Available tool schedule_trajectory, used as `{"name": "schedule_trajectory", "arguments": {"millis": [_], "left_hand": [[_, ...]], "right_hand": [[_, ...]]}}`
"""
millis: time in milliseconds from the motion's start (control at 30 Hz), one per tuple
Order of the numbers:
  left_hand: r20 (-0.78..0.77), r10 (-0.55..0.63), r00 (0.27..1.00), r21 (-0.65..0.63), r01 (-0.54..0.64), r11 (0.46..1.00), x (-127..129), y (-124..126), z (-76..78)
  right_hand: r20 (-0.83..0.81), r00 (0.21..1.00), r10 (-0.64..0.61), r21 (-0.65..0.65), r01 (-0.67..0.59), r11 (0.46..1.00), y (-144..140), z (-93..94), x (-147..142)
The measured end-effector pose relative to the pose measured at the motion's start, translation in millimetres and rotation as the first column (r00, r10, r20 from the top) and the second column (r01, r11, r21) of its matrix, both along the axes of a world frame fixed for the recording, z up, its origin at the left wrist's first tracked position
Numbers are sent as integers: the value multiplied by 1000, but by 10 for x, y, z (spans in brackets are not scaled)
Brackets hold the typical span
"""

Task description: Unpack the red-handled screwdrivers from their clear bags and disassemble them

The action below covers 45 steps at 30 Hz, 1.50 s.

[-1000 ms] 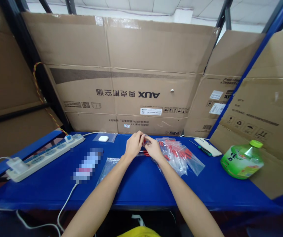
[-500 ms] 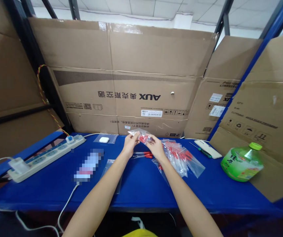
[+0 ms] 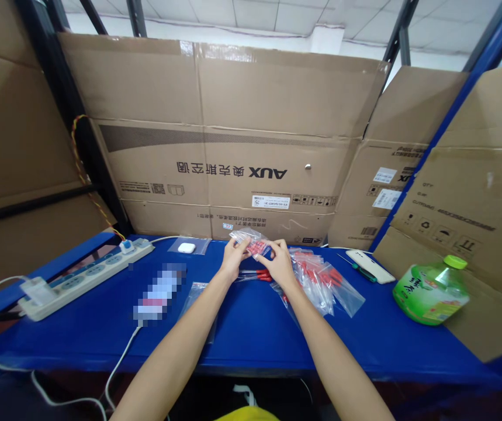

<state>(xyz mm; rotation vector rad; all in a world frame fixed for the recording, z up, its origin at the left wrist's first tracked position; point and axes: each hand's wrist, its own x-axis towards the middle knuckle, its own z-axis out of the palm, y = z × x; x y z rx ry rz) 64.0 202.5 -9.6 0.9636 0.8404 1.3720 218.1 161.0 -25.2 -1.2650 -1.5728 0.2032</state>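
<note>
Between my two hands is a clear plastic bag [image 3: 256, 245] with red-handled items inside, raised above the blue table. My left hand [image 3: 235, 257] pinches the bag's left side. On its right side, the fingers of my right hand [image 3: 280, 261] are closed on the plastic. Below the bag, a few loose red-handled tools [image 3: 257, 275] with thin metal shafts lie on the table; their exact kind is too small to make out. To the right of my right hand spreads a pile of clear bags [image 3: 321, 278] holding similar red-handled pieces. Flat clear bags [image 3: 196, 298] lie partly behind my left forearm.
On the left are a white power strip [image 3: 88, 275], a blurred phone [image 3: 161, 292] on a cable, and a white case [image 3: 186, 248] on a plastic bag. A green screwdriver [image 3: 364, 272], a white bar [image 3: 371, 266] and a green bottle [image 3: 430, 289] stand right. Cardboard [image 3: 233, 105] walls the back.
The bag has turned slightly in my hands, showing more of its red contents. Both hands still grip it in nearly the same place, and the view has shifted a little.
</note>
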Motion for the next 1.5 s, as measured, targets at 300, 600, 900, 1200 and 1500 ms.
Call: {"name": "schedule_trajectory", "arguments": {"millis": [300,600,900,1200,1500], "left_hand": [[-34,67,997,56,-65,996,21,-7,-20],[148,-83,985,-88,97,991,-31,74,-39],[184,-75,980,-78,91,993,-19,50,-47],[187,-213,959,-83,232,969,12,-14,-69],[181,-175,968,-99,195,976,18,-6,-39]], "right_hand": [[-336,937,97,-195,-170,966,55,-35,-53],[-725,678,118,-151,-324,934,44,-2,-50],[-584,770,257,-64,-359,931,51,10,-54],[-560,792,245,-20,-308,951,20,17,-15],[-468,837,284,-14,-328,944,54,28,19]]}}
